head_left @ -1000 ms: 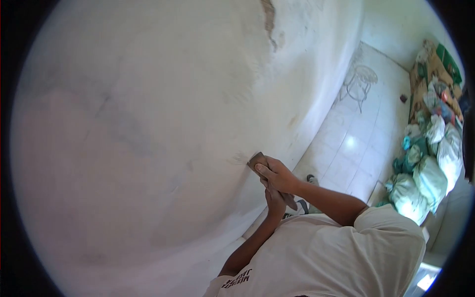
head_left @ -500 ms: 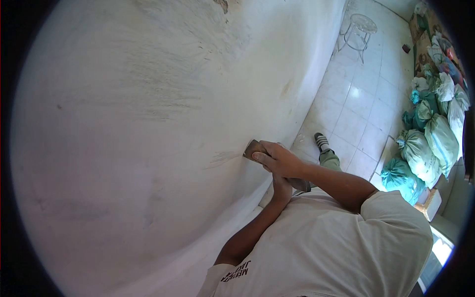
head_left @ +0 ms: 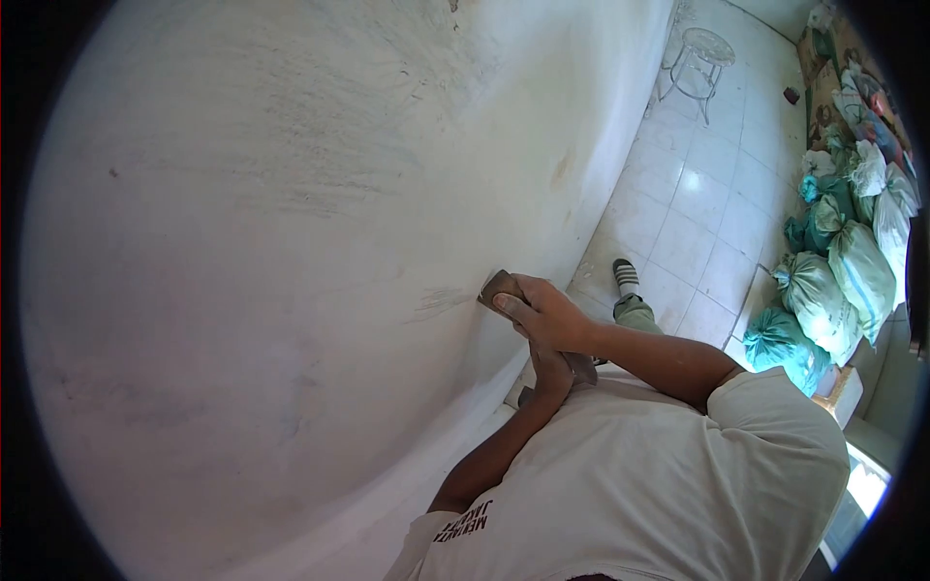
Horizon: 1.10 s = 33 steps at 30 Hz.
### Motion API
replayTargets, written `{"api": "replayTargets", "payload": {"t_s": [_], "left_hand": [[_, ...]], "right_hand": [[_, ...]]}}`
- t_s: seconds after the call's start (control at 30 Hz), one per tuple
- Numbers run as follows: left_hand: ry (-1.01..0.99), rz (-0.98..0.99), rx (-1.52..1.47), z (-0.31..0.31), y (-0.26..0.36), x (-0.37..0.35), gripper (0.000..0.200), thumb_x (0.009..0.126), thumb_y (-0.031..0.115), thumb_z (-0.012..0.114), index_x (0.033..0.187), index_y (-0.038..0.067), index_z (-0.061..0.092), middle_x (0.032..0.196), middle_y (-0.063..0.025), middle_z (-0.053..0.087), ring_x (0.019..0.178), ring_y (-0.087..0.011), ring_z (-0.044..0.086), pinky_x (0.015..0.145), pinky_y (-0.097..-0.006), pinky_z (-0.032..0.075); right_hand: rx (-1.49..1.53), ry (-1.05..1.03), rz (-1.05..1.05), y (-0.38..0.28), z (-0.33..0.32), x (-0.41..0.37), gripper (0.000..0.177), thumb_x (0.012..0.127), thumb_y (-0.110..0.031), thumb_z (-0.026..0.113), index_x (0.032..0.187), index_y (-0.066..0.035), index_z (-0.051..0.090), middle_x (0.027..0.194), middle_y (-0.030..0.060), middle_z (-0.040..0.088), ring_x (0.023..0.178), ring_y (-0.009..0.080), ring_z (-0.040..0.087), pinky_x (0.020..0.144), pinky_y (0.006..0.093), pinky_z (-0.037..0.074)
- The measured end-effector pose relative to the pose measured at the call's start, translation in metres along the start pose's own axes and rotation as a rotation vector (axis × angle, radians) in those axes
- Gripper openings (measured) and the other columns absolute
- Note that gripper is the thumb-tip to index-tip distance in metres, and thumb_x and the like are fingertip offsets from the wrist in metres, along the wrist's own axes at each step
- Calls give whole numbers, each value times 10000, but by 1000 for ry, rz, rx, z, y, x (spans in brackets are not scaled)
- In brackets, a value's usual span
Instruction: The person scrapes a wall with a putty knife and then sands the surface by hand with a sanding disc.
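Observation:
A dark brown block [head_left: 499,290] is gripped in my right hand [head_left: 552,315], its far end against the pale, scuffed wall [head_left: 368,261]. Thumb and fingers close around the block from both sides. Just below, touching the right hand, is my left hand [head_left: 550,368], its fingers mostly hidden. A grey-brown piece [head_left: 581,369] sticks out beside the left palm; what it is cannot be made out. Thin scratch marks [head_left: 441,301] show on the wall to the left of the block, and a wider patch of dark streaks lies above.
Tied sacks [head_left: 823,290] are piled along the right side. A round stool [head_left: 702,73] stands on the tiled floor [head_left: 668,232] at the upper right. One foot in a striped sandal [head_left: 626,275] is on the floor, close to the wall's base.
The block and both hands have barely shifted. The grey-brown piece by my left palm has changed its angle and moved slightly left. The view has shifted a little.

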<state>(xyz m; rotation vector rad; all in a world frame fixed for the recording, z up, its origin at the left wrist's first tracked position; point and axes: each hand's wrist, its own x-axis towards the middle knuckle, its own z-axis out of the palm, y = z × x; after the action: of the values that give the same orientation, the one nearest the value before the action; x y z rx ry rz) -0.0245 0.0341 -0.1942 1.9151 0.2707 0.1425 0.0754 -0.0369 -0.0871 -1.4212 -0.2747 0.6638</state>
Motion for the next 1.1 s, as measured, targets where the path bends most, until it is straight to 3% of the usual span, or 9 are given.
{"api": "replayTargets", "payload": {"t_s": [0.03, 0.23, 0.33, 0.37, 0.47, 0.7, 0.8, 0.9, 1.1], "left_hand": [[52, 98, 116, 4, -2, 0, 402, 1017, 310, 363, 1258, -11, 395, 1097, -146, 524, 1039, -240, 545, 859, -360, 469], [-74, -241, -443, -17, 16, 12, 415, 1013, 323, 379, 1274, -1, 378, 1107, -135, 544, 953, -215, 597, 746, -336, 518], [29, -66, -280, -36, 49, 24, 400, 999, 294, 431, 1271, 6, 378, 1076, -128, 557, 1000, -225, 585, 798, -360, 504], [86, 61, 1, -32, 25, 24, 404, 984, 258, 469, 1284, 1, 385, 1098, -133, 549, 1069, -242, 558, 901, -396, 466], [228, 148, -1, -25, 47, 24, 431, 982, 265, 466, 1315, 12, 362, 1111, -144, 540, 1117, -261, 535, 973, -415, 417], [-63, -424, -579, -29, 64, 16, 452, 1026, 391, 275, 1236, 6, 385, 989, -141, 578, 800, -194, 631, 680, -304, 522], [-123, -357, -518, -22, 68, 13, 463, 1022, 420, 281, 1182, 5, 408, 897, -123, 583, 664, -175, 613, 580, -295, 508], [48, -194, -430, -7, 75, 11, 506, 1013, 466, 273, 1182, 6, 399, 866, -120, 580, 659, -174, 608, 537, -297, 496], [24, -195, -504, -6, 83, 3, 502, 1009, 474, 287, 1134, 7, 424, 801, -113, 581, 603, -180, 600, 508, -305, 495]], "right_hand": [[-5, -8, -16, -1, -1, 0, 286, 978, -272, 499, 921, 7, 526, 704, 27, 513, 592, 109, 477, 551, 313, 435], [299, -106, -83, 10, 9, 10, 288, 972, -282, 509, 906, -2, 533, 682, 50, 527, 583, 121, 488, 543, 303, 430], [115, -32, -231, -15, 21, 10, 286, 969, -293, 514, 885, -21, 538, 666, 35, 532, 584, 108, 486, 537, 291, 425], [5, 1, -306, -26, 25, 9, 285, 968, -297, 515, 878, -27, 540, 662, 28, 535, 585, 102, 485, 535, 287, 423], [-121, 51, -194, -48, 26, -7, 275, 969, -293, 509, 876, -37, 551, 658, 20, 547, 590, 99, 489, 550, 281, 427], [214, -69, -75, -3, 12, -3, 252, 992, -266, 464, 993, -25, 534, 711, 18, 538, 608, 94, 498, 579, 276, 454], [180, -98, -81, 6, 2, -3, 248, 997, -258, 458, 1015, -21, 527, 741, 6, 525, 609, 86, 490, 580, 268, 453], [100, -104, -63, -11, 1, -6, 236, 999, -253, 464, 995, -25, 523, 734, -6, 499, 597, 75, 474, 557, 254, 442], [70, -85, -39, -26, 4, -11, 218, 998, -246, 477, 953, -35, 507, 672, -19, 468, 533, 64, 447, 485, 238, 417]]}}
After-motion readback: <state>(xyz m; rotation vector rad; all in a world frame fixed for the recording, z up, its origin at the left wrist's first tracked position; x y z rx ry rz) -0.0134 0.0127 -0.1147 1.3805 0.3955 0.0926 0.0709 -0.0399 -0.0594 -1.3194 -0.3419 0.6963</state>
